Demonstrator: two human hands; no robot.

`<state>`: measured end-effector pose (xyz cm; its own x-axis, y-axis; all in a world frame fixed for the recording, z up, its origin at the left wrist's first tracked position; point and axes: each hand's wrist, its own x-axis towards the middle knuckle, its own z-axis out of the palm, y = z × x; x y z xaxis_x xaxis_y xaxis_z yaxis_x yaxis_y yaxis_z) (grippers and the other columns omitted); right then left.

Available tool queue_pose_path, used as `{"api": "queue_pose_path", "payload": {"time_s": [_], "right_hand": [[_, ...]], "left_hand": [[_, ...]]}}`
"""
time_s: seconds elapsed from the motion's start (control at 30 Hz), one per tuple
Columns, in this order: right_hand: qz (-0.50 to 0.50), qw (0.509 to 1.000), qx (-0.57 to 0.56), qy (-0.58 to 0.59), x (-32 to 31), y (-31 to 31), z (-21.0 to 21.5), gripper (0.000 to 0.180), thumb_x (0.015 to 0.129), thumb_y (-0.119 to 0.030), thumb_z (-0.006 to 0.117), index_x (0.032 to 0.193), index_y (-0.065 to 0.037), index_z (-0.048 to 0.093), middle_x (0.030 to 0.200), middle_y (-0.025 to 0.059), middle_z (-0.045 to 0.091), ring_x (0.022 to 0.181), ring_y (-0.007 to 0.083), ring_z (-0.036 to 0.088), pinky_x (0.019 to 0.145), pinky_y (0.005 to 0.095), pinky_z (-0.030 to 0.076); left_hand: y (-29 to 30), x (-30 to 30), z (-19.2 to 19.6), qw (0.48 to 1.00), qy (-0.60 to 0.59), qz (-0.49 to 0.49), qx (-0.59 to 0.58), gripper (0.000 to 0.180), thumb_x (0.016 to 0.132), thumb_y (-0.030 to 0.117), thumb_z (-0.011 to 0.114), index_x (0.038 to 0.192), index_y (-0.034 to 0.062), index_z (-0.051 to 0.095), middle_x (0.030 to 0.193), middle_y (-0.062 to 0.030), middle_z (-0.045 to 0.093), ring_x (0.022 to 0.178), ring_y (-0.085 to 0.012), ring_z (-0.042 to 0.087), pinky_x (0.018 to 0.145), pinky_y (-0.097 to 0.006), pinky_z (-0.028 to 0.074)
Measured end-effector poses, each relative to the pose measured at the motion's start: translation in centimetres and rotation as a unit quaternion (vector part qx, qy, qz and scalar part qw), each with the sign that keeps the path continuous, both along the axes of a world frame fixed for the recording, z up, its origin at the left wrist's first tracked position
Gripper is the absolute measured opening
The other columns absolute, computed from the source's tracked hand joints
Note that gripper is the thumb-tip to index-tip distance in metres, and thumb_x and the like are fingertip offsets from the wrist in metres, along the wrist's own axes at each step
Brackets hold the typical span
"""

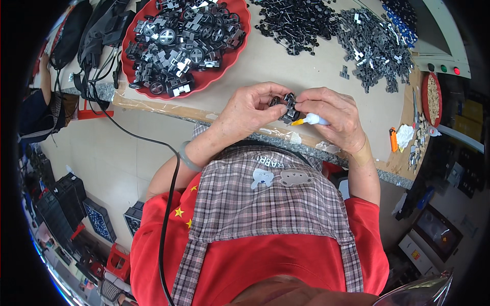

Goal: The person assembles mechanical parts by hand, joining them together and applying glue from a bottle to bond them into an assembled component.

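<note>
Just above the table's front edge, my left hand (244,109) is closed round a small black toy car chassis (288,107) with wheels. My right hand (334,116) comes in from the other side, its thumb and fingertips at the chassis. Between its lower fingers it also grips a small white squeeze bottle (315,119), whose yellow nozzle points left, close below the chassis. The fingers partly cover the chassis, and whether the right fingertips pinch a further tiny part cannot be made out.
A red scalloped tray (244,48) heaped with wheeled chassis stands at the left. Piles of black pieces (296,23) and grey pieces (375,48) lie farther back. An orange lighter (393,139) and crumpled tissue (405,136) lie right. A black cable (138,133) hangs at left, near another person's arm (45,76).
</note>
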<state>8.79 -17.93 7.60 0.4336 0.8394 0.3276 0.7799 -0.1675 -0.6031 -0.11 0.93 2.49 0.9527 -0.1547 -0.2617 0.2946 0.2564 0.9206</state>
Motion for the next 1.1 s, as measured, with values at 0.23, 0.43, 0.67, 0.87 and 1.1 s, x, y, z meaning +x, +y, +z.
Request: {"api": "queue_pose_path", "payload": {"time_s": [0.23, 0.43, 0.67, 0.87, 1.1], "right_hand": [[0.038, 0.994, -0.058, -0.085, -0.4, -0.3, 0.5, 0.02, 0.064, -0.005, 0.068, 0.083, -0.004, 0.065, 0.091, 0.004, 0.063, 0.076, 0.0205, 0.065, 0.064, 0.0315, 0.055], [0.065, 0.983, -0.116, -0.123, -0.8, 0.0, 1.3, 0.02, 0.065, -0.005, 0.067, 0.085, -0.004, 0.063, 0.095, 0.0031, 0.061, 0.079, 0.0197, 0.065, 0.063, 0.0314, 0.055], [-0.082, 0.982, -0.019, 0.171, 0.4, -0.5, -0.5, 0.031, 0.07, 0.001, 0.069, 0.1, -0.004, 0.062, 0.098, 0.0078, 0.062, 0.088, 0.0179, 0.064, 0.074, 0.028, 0.052], [-0.191, 0.88, 0.056, 0.431, -1.5, -0.2, -2.3, 0.026, 0.078, -0.007, 0.072, 0.101, -0.002, 0.062, 0.093, 0.0045, 0.063, 0.087, 0.0126, 0.061, 0.073, 0.0286, 0.049], [-0.191, 0.935, 0.077, 0.288, -2.2, 0.6, -3.4, 0.017, 0.076, -0.009, 0.074, 0.088, -0.001, 0.065, 0.088, 0.0051, 0.062, 0.079, 0.0123, 0.059, 0.069, 0.0246, 0.047]], "left_hand": [[0.1, -0.1, 0.3, 0.999, -0.007, -0.034, 0.003, 0.029, 0.088, 0.001, 0.057, 0.116, -0.0045, 0.056, 0.094, -0.0056, 0.065, 0.084, -0.0059, 0.06, 0.072, -0.019, 0.051], [-0.1, -0.4, 0.0, 0.997, -0.038, -0.014, 0.065, 0.023, 0.087, 0.004, 0.058, 0.109, -0.0021, 0.061, 0.081, -0.0003, 0.064, 0.068, -0.0019, 0.055, 0.059, -0.017, 0.046], [-0.3, -0.2, -0.2, 0.997, -0.056, 0.029, -0.044, 0.023, 0.088, 0.003, 0.057, 0.111, -0.0006, 0.059, 0.088, 0.0003, 0.062, 0.073, -0.0003, 0.053, 0.062, -0.016, 0.044], [-0.6, -0.1, -0.5, 0.994, -0.084, 0.063, -0.041, 0.021, 0.089, 0.003, 0.056, 0.11, 0.0015, 0.058, 0.095, -0.0003, 0.06, 0.078, -0.0015, 0.052, 0.066, -0.017, 0.044], [-0.6, -0.2, -1.0, 0.991, -0.122, 0.053, -0.015, 0.023, 0.089, 0.002, 0.055, 0.112, -0.0011, 0.055, 0.102, -0.0036, 0.059, 0.09, -0.0065, 0.053, 0.078, -0.022, 0.044]]}}
